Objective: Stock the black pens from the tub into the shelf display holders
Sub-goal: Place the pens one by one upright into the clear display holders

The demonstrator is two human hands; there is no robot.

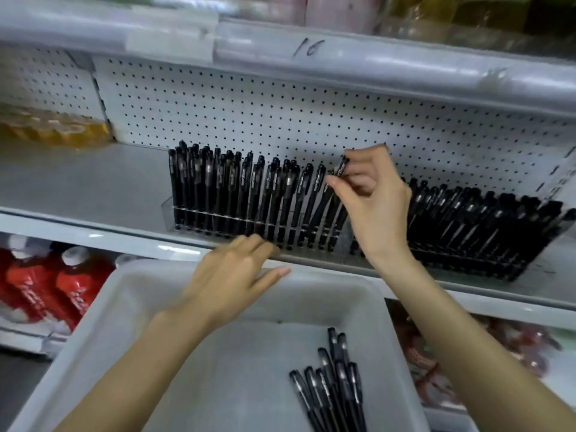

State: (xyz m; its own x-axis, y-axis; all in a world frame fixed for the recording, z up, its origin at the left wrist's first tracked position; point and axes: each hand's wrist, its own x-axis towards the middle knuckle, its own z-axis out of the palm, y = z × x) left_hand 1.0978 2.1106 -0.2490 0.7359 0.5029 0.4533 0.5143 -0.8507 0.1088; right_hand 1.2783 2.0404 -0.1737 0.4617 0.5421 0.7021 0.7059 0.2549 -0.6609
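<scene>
A grey plastic tub (131, 307) fills the bottom of the view, with several black pens (333, 385) lying in its right half. On the shelf above stands a clear display holder (218, 219) packed with upright black pens. A second, dark holder (486, 226) full of pens stands to its right. My right hand (374, 201) pinches the top of one black pen (341, 168) at the right end of the clear holder, the pen tilted. My left hand (230, 279) rests with relaxed fingers on the tub's far rim, just below the clear holder, holding nothing.
A white pegboard (280, 113) backs the shelf. Yellow packaged goods (53, 129) sit at the shelf's far left. Red bottles (46, 285) fill the lower shelf on the left, red-wrapped goods (498, 347) on the right. An upper shelf edge (311, 51) overhangs.
</scene>
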